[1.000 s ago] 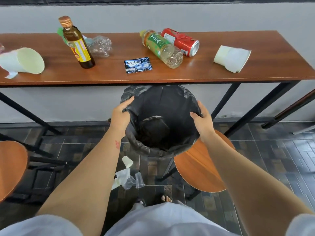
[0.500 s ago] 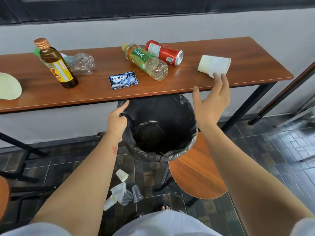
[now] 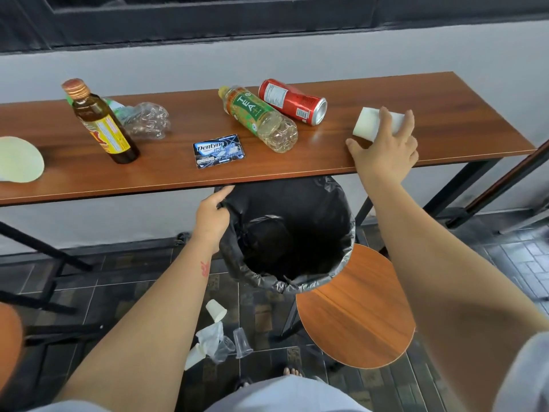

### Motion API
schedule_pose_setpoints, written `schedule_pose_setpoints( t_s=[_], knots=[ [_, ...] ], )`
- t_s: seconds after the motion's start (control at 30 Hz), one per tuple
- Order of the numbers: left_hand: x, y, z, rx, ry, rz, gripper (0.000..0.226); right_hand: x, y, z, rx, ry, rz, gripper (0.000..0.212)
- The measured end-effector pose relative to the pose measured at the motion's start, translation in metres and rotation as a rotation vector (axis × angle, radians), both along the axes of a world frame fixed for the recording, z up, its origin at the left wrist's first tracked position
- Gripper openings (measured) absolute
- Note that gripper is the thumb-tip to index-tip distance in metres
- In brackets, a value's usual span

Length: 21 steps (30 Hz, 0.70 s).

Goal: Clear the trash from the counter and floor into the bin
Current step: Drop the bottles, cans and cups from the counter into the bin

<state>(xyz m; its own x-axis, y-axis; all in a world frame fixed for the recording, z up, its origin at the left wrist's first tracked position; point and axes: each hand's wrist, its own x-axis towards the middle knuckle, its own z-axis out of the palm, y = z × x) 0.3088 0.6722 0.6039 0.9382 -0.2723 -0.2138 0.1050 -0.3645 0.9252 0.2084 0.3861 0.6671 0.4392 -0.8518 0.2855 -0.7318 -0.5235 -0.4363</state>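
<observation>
Right hand (image 3: 386, 150) open over paper cup (image 3: 367, 124) lying mouth rightward, left hand (image 3: 211, 217) gripping bin (image 3: 297, 281) rim

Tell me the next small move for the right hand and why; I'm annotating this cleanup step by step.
Probably close the right hand around the paper cup. The fingers already lie over the tipped cup on the counter but have not closed on it, and the left hand holds the bin rim just below.

Wooden counter (image 3: 312, 162) carries bottles (image 3: 261, 118), can (image 3: 292, 101), gum pack (image 3: 218, 150), paper cups (image 3: 368, 124)
</observation>
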Motion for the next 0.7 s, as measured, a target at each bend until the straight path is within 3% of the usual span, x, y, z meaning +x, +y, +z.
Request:
schedule_pose_setpoints(
  t_s=[0.1,0.5,0.7],
  knots=[
    [-0.004,0.005,0.000,-0.012,0.013,0.011,0.067,0.000,-0.002,-0.001,-0.045,-0.079,0.001,0.058],
    [-0.030,0.044,-0.001,-0.053,0.028,0.044,0.067,-0.014,0.034,0.005,-0.038,-0.447,0.192,0.018],
    [-0.042,0.064,-0.005,-0.080,0.041,0.089,0.070,-0.026,0.105,-0.003,-0.047,-0.501,0.448,0.016]
  ],
)
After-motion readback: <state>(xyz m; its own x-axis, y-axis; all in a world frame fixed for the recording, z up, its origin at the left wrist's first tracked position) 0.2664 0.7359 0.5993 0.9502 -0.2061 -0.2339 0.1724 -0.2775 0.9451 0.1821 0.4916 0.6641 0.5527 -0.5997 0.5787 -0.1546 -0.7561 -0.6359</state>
